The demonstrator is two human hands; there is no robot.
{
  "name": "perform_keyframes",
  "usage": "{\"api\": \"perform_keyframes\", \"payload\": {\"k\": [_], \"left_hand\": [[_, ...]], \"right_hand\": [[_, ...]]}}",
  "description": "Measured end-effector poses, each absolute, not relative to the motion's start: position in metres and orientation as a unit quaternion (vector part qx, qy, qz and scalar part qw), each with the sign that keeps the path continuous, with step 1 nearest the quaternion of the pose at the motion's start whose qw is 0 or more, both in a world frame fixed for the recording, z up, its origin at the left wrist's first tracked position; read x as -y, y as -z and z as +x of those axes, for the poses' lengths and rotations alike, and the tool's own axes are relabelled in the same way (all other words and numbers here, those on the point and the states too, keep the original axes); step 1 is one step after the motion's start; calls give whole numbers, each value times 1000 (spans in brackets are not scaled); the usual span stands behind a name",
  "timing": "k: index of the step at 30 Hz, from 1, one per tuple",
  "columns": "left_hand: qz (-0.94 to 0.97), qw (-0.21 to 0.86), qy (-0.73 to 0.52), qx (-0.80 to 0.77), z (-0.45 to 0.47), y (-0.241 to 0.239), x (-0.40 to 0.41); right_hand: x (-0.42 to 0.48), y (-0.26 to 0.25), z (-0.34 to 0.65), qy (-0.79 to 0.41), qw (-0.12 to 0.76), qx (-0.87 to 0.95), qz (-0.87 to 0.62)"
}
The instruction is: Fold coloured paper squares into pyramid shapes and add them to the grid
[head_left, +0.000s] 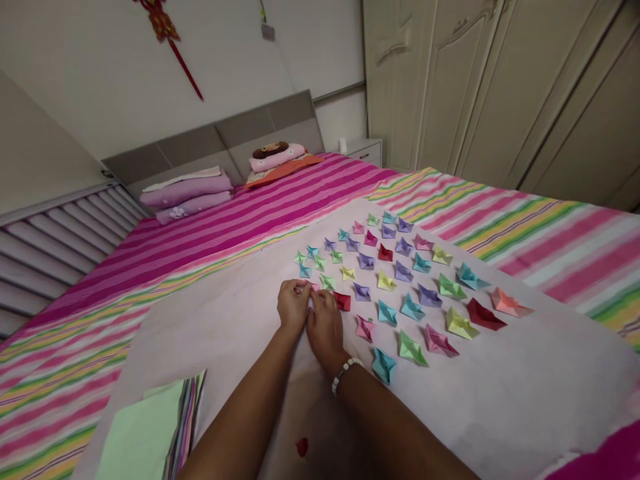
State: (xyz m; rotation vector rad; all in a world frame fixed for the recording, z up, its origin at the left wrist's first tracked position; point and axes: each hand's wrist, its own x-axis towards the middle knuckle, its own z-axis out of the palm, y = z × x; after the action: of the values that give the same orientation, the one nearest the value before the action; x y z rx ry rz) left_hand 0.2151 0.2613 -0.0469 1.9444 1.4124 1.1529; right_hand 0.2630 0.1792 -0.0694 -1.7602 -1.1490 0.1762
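A small pink paper boat (315, 287) shows between my fingertips, mostly hidden by them. My left hand (294, 305) is closed on its left side, and my right hand (326, 327), with a beaded bracelet (345, 373) at the wrist, pinches it from the right. Just beyond my fingers sits a light green paper boat (327, 283). Close to my right hand lie a red paper boat (343, 301) and a pink one (365, 327). Rows of several folded boats in many colours spread to the right over a pale sheet (225, 320).
A stack of coloured paper (145, 427) lies at the lower left, with light green on top. A small red scrap (302, 447) is near my body. Folded bedding (190, 192) and pillows (277, 160) rest by the headboard (200, 140); wardrobes (450, 87) stand at the right.
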Motion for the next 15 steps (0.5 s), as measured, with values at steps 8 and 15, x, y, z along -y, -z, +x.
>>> {"api": "perform_keyframes", "payload": {"k": [8,15], "left_hand": [[686,291,-420,-518,216,57,-277],[725,259,-423,-478,212,54,-271]], "right_hand": [[-178,69,263,-76,487,477,-727],[-179,69,263,-70,494,476,-724]]}}
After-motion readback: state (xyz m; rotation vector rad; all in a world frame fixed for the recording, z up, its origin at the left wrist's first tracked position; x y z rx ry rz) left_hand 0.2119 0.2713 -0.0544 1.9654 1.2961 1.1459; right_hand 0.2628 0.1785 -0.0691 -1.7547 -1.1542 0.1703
